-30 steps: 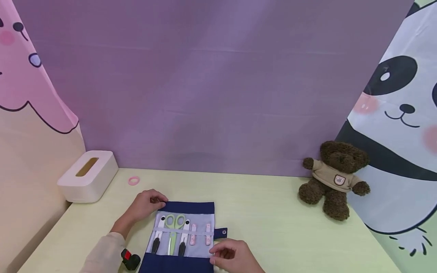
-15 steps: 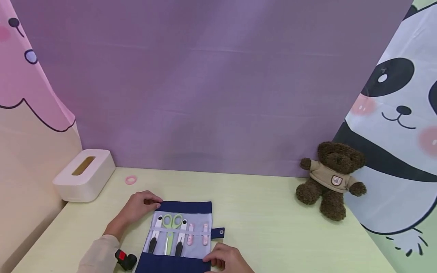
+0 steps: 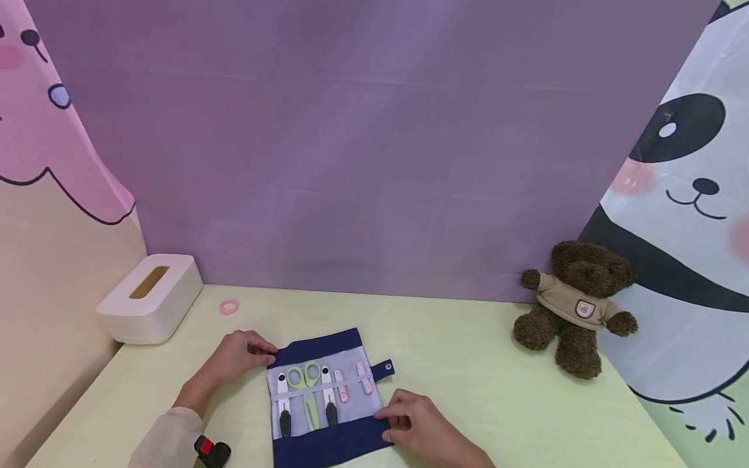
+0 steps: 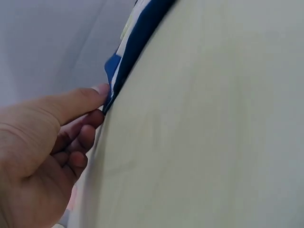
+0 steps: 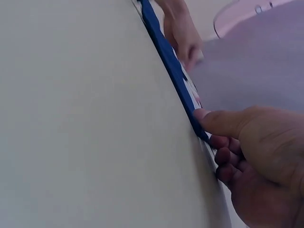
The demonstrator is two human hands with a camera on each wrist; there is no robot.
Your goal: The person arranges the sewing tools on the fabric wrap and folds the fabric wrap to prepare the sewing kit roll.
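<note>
A navy fabric tool pouch (image 3: 328,443) lies unfolded on the table, its pale grey lining facing up and turned at a slant. Under its elastic strap sit green-handled scissors (image 3: 305,377), two white tools with black ends (image 3: 283,403) and two small pink pieces (image 3: 364,378) whose kind I cannot tell. My left hand (image 3: 242,354) pinches the pouch's far left corner; the left wrist view shows thumb and forefinger on the blue edge. At the near right edge my right hand (image 3: 424,426) pinches the navy fabric, thumb on top in the right wrist view. A snap tab (image 3: 383,370) sticks out right.
A white tissue box (image 3: 151,299) stands at the back left, with a pink ring (image 3: 229,307) beside it. At the back right sits a brown teddy bear (image 3: 579,305). A black-and-red device (image 3: 212,451) is by my left sleeve.
The pouch has turned counterclockwise, its right side swinging away from me with the tools still in it. My right hand has moved up and right along with it; my left hand stays at the corner.
</note>
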